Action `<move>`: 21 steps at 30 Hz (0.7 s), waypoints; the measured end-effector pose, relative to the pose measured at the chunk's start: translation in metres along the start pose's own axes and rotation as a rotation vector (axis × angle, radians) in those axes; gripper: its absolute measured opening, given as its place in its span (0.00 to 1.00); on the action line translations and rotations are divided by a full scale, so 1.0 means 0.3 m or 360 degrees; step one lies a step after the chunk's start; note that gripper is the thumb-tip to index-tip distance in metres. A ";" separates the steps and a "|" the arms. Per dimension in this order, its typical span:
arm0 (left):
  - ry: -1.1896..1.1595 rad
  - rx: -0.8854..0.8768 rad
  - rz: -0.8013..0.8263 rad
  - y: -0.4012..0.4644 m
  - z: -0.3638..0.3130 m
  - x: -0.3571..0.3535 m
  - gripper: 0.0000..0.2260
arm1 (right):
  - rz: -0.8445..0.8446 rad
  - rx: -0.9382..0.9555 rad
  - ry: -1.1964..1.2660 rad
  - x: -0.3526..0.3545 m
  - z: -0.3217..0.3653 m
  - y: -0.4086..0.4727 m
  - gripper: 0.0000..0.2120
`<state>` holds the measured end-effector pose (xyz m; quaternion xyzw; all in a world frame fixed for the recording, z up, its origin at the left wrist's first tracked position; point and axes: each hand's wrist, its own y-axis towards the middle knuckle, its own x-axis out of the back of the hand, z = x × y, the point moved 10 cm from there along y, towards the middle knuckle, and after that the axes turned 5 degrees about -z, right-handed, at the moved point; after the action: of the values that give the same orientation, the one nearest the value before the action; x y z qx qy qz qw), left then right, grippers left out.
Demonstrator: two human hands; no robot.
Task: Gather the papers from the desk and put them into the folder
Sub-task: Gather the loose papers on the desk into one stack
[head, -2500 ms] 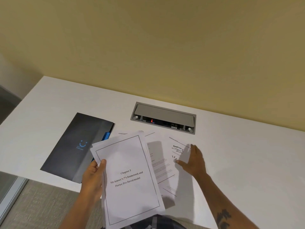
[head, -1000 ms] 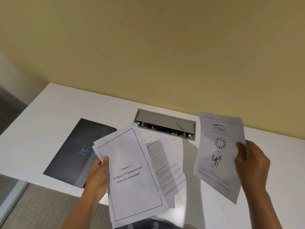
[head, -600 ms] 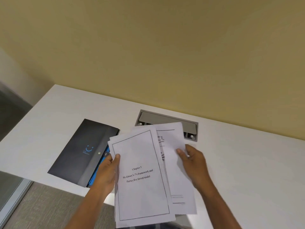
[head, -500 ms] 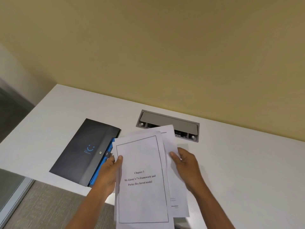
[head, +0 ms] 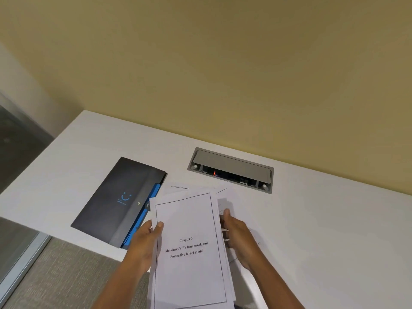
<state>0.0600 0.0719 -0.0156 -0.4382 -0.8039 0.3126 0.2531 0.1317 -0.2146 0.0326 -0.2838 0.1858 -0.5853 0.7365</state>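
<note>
A stack of white papers [head: 189, 228], topped by a bordered "Chapter 3" title sheet, is held upright-tilted over the desk's front edge. My left hand [head: 146, 244] grips its left edge, thumb on the front. My right hand [head: 236, 235] holds the right edge, fingers behind the sheets. More white sheets [head: 240, 219] show behind and to the right of the stack; whether they lie on the desk or belong to the stack is unclear. The dark grey folder [head: 116, 201] with a blue smiley and blue inner pockets lies shut on the desk just left of the stack.
The white desk [head: 334, 230] meets a yellow wall behind. A grey recessed cable and socket box [head: 230, 169] with a small red light sits beyond the papers. Grey carpet [head: 66, 275] and a glass panel lie left below the desk edge.
My right hand lifted a diagram sheet from the desk, brought it behind the stack in my left hand, and now both hands squeeze the sheets together into one pile.
</note>
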 end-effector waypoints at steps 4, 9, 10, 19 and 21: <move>-0.0155 0.0045 -0.0185 -0.008 0.022 0.081 0.08 | -0.0597 0.0138 -0.0989 0.198 -0.098 0.080 0.24; -0.0281 0.0059 -0.0311 0.006 0.057 0.150 0.05 | -0.0852 -0.0051 -0.1636 0.330 -0.260 0.089 0.52; -0.0317 0.0072 -0.0308 0.011 0.064 0.156 0.07 | -0.0865 -0.0042 -0.1663 0.329 -0.278 0.088 0.54; -0.0398 0.0056 -0.0342 0.022 0.066 0.178 0.09 | -0.0909 0.0044 -0.1634 0.266 -0.289 0.073 0.50; -0.0403 0.0049 -0.0337 0.020 0.064 0.173 0.09 | -0.0915 0.0070 -0.1602 0.263 -0.280 0.069 0.52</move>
<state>0.0247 0.1138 -0.0260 -0.3042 -0.8661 0.3494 0.1878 0.1158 -0.3046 -0.0404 -0.5508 -0.2840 -0.5586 0.5512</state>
